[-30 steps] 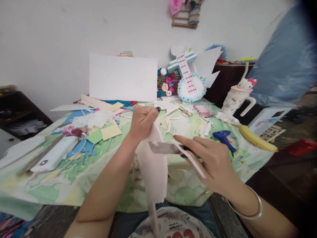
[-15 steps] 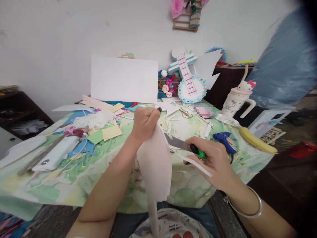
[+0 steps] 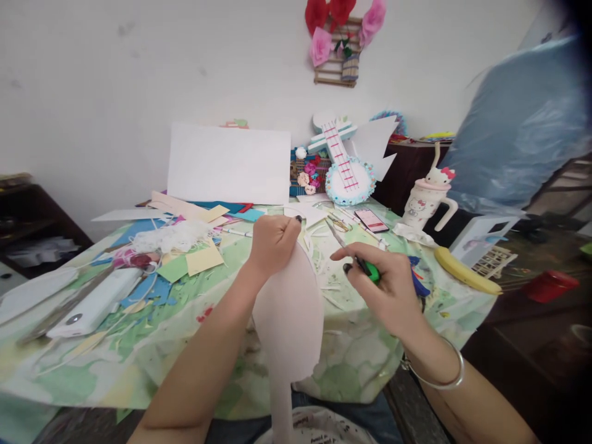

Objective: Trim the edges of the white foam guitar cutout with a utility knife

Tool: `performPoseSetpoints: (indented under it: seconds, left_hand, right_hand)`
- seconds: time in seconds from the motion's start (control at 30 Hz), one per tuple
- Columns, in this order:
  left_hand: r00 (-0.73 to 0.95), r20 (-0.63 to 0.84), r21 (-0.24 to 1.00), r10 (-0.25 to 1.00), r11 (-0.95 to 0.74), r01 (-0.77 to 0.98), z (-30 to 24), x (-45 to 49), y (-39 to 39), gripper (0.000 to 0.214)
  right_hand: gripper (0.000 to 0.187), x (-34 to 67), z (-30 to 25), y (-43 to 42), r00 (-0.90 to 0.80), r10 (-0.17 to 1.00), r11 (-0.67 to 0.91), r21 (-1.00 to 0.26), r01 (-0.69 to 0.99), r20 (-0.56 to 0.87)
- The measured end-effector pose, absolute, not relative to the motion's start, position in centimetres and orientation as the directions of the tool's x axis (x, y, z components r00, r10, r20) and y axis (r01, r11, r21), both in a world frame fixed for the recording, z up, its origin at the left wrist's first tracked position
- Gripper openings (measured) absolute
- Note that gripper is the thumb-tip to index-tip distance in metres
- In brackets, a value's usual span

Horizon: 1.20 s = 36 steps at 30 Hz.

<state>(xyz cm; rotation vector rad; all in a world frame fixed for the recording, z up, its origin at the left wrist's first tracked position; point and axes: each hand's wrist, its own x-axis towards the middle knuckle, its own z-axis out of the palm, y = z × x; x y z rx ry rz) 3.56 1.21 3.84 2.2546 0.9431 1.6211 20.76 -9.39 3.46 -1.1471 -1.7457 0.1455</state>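
My left hand (image 3: 276, 243) is closed around the upper end of a white board cutout (image 3: 291, 320). The cutout has a rounded body, and a long narrow strip of it runs down toward my lap. To its right, my right hand (image 3: 393, 287) grips a utility knife (image 3: 371, 271) with a green and black handle. The blade points up and left, apart from the cutout. Thin white offcuts (image 3: 330, 288) lie on the tablecloth between the two hands.
At the back stand a large white board (image 3: 229, 163) and a paper banjo (image 3: 349, 179). A phone (image 3: 371, 220), a tumbler (image 3: 420, 203), a blue glue gun (image 3: 420, 280) and a yellow banana-shaped thing (image 3: 465, 271) are on the right. Coloured paper (image 3: 205, 261) and a white power bank-like box (image 3: 95, 305) lie left.
The white strip that was in my right hand is gone from it. The knife blade has moved off the cutout's edge and turned upward. My left hand keeps its hold, and the view has tilted up.
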Motion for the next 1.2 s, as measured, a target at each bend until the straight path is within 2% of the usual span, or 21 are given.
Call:
performPoseSetpoints:
  seconds: [0.13, 0.3, 0.37, 0.47, 0.53, 0.6, 0.67, 0.73, 0.8, 0.93, 1.07, 1.2]
  left_hand:
    - [0.194, 0.774, 0.468, 0.602, -0.751, 0.465, 3.9, 4.1, 1.4, 0.038]
    - [0.219, 0.764, 0.409, 0.607, -0.718, 0.563, 3.6, 4.4, 1.3, 0.037]
    - [0.210, 0.763, 0.418, 0.612, -0.714, 0.562, 3.4, 4.2, 1.4, 0.037]
    - [0.166, 0.786, 0.450, 0.595, -0.737, 0.505, 3.4, 3.9, 1.5, 0.038]
    - [0.167, 0.788, 0.463, 0.593, -0.749, 0.473, 3.4, 3.7, 1.6, 0.039]
    - [0.186, 0.770, 0.481, 0.610, -0.747, 0.460, 3.5, 3.5, 1.7, 0.038]
    - [0.181, 0.753, 0.509, 0.632, -0.735, 0.449, 3.5, 3.3, 1.6, 0.037]
    - [0.154, 0.743, 0.539, 0.651, -0.719, 0.438, 3.5, 3.1, 1.4, 0.037]
    - [0.123, 0.738, 0.561, 0.664, -0.705, 0.434, 3.6, 2.9, 1.2, 0.036]
    - [0.094, 0.747, 0.579, 0.658, -0.713, 0.396, 3.7, 2.4, 1.3, 0.034]
    - [0.021, 0.755, 0.611, 0.655, -0.715, 0.339, 3.7, 2.0, 1.7, 0.036]
    - [0.017, 0.762, 0.611, 0.648, -0.726, 0.314, 3.5, 1.8, 1.5, 0.038]
  right_hand:
    - [0.006, 19.4, 4.2, -10.2, -0.146, 0.766, 0.563, -0.545, 0.621, 0.626]
    - [0.003, 19.1, 4.0, -10.5, -0.259, 0.666, 0.568, -0.251, 0.784, 0.699]
    - [0.006, 19.4, 4.1, -10.5, -0.322, 0.658, 0.583, -0.191, 0.789, 0.680]
    - [0.007, 20.0, 4.2, -10.2, -0.323, 0.680, 0.608, -0.261, 0.750, 0.658]
    - [0.008, 20.5, 4.2, -9.8, -0.238, 0.664, 0.594, -0.307, 0.744, 0.709]
    - [0.006, 20.8, 4.1, -9.4, -0.149, 0.658, 0.540, -0.325, 0.776, 0.738]
    - [0.005, 21.1, 4.0, -9.3, -0.117, 0.705, 0.479, -0.347, 0.807, 0.700]
    - [0.013, 21.1, 3.8, -9.5, -0.169, 0.766, 0.475, -0.368, 0.800, 0.621]
    - [0.021, 20.9, 3.2, -10.1, -0.285, 0.777, 0.545, -0.374, 0.751, 0.561]
    - [0.035, 20.2, 1.1, -11.4, -0.452, 0.677, 0.691, -0.289, 0.663, 0.581]
    - [0.038, 19.5, -1.4, -12.2, -0.453, 0.571, 0.732, -0.176, 0.658, 0.685]
    - [0.036, 18.9, -2.2, -12.6, -0.413, 0.552, 0.719, -0.162, 0.676, 0.724]
